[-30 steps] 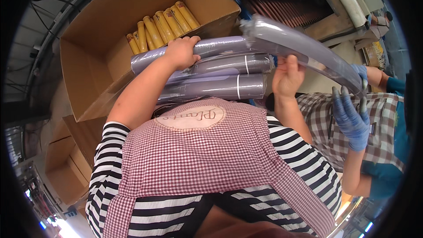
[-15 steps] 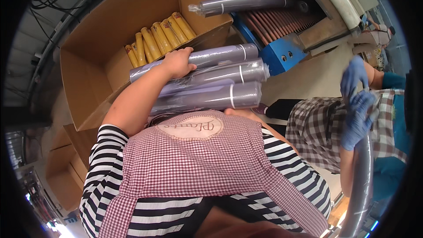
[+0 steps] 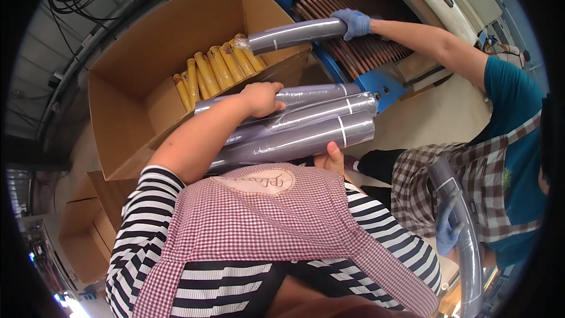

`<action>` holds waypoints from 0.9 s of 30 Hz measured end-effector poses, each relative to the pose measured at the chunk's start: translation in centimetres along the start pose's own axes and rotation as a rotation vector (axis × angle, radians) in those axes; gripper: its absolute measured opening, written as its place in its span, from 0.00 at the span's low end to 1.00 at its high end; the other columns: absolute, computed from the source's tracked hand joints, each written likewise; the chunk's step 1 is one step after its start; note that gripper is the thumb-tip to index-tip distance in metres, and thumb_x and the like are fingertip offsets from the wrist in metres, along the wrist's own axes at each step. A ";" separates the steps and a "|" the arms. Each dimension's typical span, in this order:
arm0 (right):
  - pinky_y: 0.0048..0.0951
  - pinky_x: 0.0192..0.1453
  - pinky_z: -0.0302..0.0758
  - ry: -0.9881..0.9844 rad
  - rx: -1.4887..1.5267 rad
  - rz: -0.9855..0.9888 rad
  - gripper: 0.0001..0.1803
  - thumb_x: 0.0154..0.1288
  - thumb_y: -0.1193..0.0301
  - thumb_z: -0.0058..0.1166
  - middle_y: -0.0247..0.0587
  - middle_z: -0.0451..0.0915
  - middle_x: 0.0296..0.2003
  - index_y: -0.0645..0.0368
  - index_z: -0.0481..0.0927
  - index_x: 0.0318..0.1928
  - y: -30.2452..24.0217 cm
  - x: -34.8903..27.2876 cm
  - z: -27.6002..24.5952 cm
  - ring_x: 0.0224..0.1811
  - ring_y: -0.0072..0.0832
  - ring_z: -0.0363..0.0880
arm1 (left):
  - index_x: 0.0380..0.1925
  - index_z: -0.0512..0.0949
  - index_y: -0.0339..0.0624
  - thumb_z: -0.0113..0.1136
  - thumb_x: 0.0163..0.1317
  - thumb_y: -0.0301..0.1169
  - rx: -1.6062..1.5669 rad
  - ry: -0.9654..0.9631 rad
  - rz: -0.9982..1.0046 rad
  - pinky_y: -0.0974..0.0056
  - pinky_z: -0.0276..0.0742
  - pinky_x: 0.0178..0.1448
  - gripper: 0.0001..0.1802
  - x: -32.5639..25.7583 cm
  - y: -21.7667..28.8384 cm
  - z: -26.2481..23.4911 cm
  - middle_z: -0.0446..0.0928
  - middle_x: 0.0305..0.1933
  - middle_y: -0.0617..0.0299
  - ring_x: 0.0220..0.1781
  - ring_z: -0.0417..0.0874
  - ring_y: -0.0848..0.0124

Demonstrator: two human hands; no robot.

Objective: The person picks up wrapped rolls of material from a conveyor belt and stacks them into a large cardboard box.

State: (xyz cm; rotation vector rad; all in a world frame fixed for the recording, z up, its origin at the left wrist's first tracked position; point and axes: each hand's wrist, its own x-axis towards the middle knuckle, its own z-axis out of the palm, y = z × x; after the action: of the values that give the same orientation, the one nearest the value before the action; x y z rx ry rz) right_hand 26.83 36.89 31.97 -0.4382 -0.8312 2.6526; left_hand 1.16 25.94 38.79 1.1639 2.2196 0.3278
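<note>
Three grey-violet plastic-wrapped rolls with white bands lie side by side before my apron: a far roll [image 3: 321, 92], a middle roll [image 3: 329, 109] and a near roll [image 3: 306, 138]. My left hand [image 3: 262, 99] lies over the far and middle rolls, its fingers curled round them. From below, my right hand [image 3: 332, 158] holds the near roll, thumb up against its side; its other fingers are mostly hidden. Beyond the rolls stands an open cardboard box [image 3: 132, 70], with several yellow rolls [image 3: 218, 68] standing in a row inside.
At right, a co-worker's gloved hand [image 3: 353, 23] grips another grey roll [image 3: 294, 35] above a blue-framed machine with brown rods [image 3: 376, 59]. The co-worker's other gloved hand [image 3: 448, 227] holds a further roll [image 3: 468, 253]. A second cardboard box [image 3: 82, 241] sits at lower left.
My hands and the three rolls have shifted a little right, and my right thumb now shows. The co-worker has one hand on the roll over the machine, which has moved left toward the box.
</note>
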 end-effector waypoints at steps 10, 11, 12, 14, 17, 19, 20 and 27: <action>0.40 0.70 0.67 -0.034 -0.044 -0.034 0.32 0.64 0.69 0.66 0.43 0.77 0.59 0.62 0.69 0.66 0.0 0.6 -0.4 0.62 0.35 0.74 | 0.67 0.70 0.41 0.62 0.62 0.57 0.011 0.003 -0.071 0.52 0.72 0.68 0.41 -1.7 -2.3 1.3 0.78 0.61 0.41 0.64 0.78 0.47; 0.40 0.70 0.67 0.005 -0.133 -0.092 0.32 0.63 0.71 0.65 0.43 0.77 0.58 0.62 0.70 0.66 -0.4 0.6 -0.5 0.62 0.35 0.74 | 0.67 0.71 0.41 0.60 0.62 0.59 0.009 0.012 -0.085 0.51 0.72 0.68 0.41 -2.0 -2.0 1.3 0.78 0.61 0.41 0.64 0.79 0.47; 0.39 0.69 0.68 0.043 -0.223 -0.147 0.31 0.63 0.72 0.65 0.43 0.78 0.58 0.63 0.70 0.65 -0.7 0.6 -0.6 0.61 0.34 0.75 | 0.66 0.71 0.40 0.58 0.63 0.60 0.024 0.031 -0.115 0.51 0.72 0.68 0.42 -2.3 -1.5 1.3 0.79 0.60 0.42 0.63 0.79 0.47; 0.38 0.72 0.65 0.102 -0.254 -0.237 0.41 0.59 0.77 0.65 0.48 0.72 0.64 0.64 0.62 0.71 -1.2 1.0 -1.0 0.66 0.36 0.70 | 0.63 0.72 0.39 0.54 0.65 0.61 0.108 0.083 -0.180 0.49 0.74 0.65 0.40 -2.8 -0.3 1.9 0.80 0.58 0.42 0.60 0.80 0.47; 0.40 0.81 0.47 0.410 -0.924 -0.651 0.62 0.56 0.76 0.68 0.60 0.45 0.78 0.64 0.34 0.79 -4.2 1.8 -0.9 0.81 0.46 0.45 | 0.56 0.75 0.40 0.51 0.66 0.63 0.252 0.188 -0.208 0.47 0.71 0.62 0.37 -2.4 0.3 4.2 0.80 0.53 0.46 0.58 0.80 0.50; 0.42 0.81 0.47 0.460 -1.098 -0.852 0.55 0.58 0.74 0.68 0.63 0.51 0.76 0.67 0.45 0.78 -8.6 4.9 0.8 0.81 0.46 0.49 | 0.56 0.75 0.40 0.51 0.67 0.62 0.227 0.187 -0.214 0.47 0.71 0.62 0.36 -3.1 -0.2 4.1 0.80 0.53 0.47 0.58 0.80 0.51; 0.42 0.80 0.50 0.453 -1.042 -0.846 0.47 0.60 0.74 0.67 0.61 0.59 0.74 0.66 0.55 0.75 -10.9 7.1 1.3 0.78 0.45 0.56 | 0.56 0.75 0.40 0.51 0.67 0.62 0.218 0.188 -0.215 0.47 0.71 0.62 0.36 -3.2 -0.4 4.2 0.80 0.53 0.47 0.58 0.80 0.51; 0.47 0.77 0.61 0.449 -2.460 -0.474 0.36 0.63 0.75 0.53 0.49 0.64 0.73 0.50 0.66 0.73 -20.5 26.1 -0.3 0.77 0.45 0.60 | 0.55 0.75 0.39 0.54 0.66 0.58 0.220 0.201 -0.148 0.46 0.72 0.59 0.34 -2.2 -0.3 3.7 0.80 0.51 0.44 0.54 0.80 0.47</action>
State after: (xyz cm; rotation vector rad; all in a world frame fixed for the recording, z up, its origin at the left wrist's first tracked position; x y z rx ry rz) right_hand 7.82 63.24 38.92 -0.8779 -2.7595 -0.1487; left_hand 4.21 23.75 36.62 1.1101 2.5543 0.1461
